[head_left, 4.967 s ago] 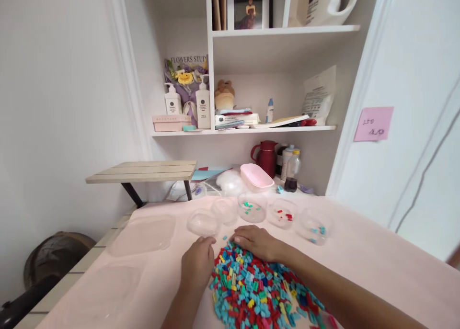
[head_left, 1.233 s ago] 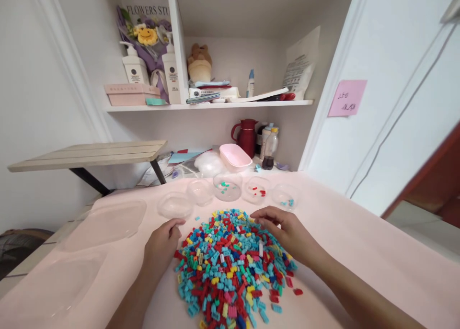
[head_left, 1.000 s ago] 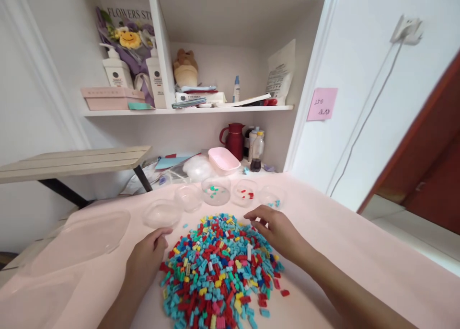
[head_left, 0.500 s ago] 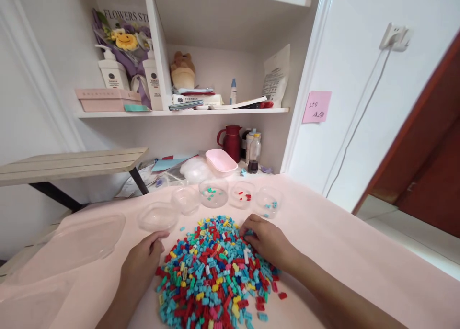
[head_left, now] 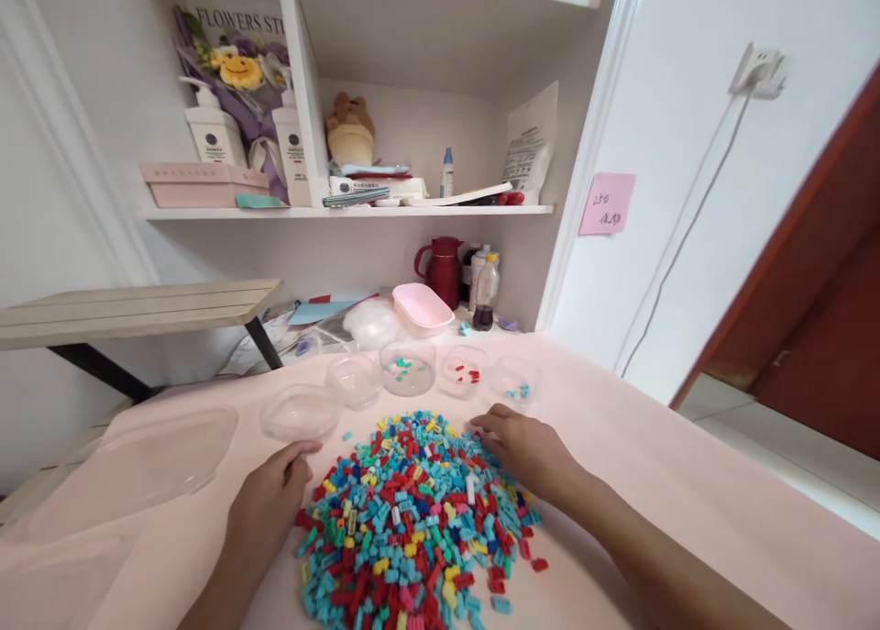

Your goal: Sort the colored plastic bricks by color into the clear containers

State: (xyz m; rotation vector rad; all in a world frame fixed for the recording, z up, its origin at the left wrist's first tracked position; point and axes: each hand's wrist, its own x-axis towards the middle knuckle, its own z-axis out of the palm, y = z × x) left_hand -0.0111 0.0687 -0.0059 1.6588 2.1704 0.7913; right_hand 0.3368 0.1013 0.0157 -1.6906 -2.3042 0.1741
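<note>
A large heap of small plastic bricks [head_left: 412, 520], mostly light blue and red with some yellow, green, dark blue and pink, lies on a pink-covered table [head_left: 660, 483]. Clock directions are taken from the heap's middle, twelve pointing away from the wearer. The heap is rounded, narrower at its twelve o'clock end and broader towards six, where the view cuts it off. That cut leaves its full long axis uncertain. Single bricks point every way; a longer white brick [head_left: 471, 490] lies roughly twelve to six.

At nine to ten o'clock, the left hand [head_left: 275, 488] rests beside the heap, fingers curled, with a narrow space between thumb and forefinger. At two o'clock, the right hand [head_left: 526, 447] reaches over the edge, fingers bent down at the bricks. Whether either hand grips a brick cannot be told.

Clear containers arc beyond: an oval tub [head_left: 301, 414] at ten to eleven, its length nine to three; a small tub [head_left: 353, 381] at eleven; a round dish [head_left: 408, 383] with green bricks at twelve; a tub with red bricks [head_left: 463, 387] at one; and a tub with blue bricks [head_left: 500, 384] between one and two.
</note>
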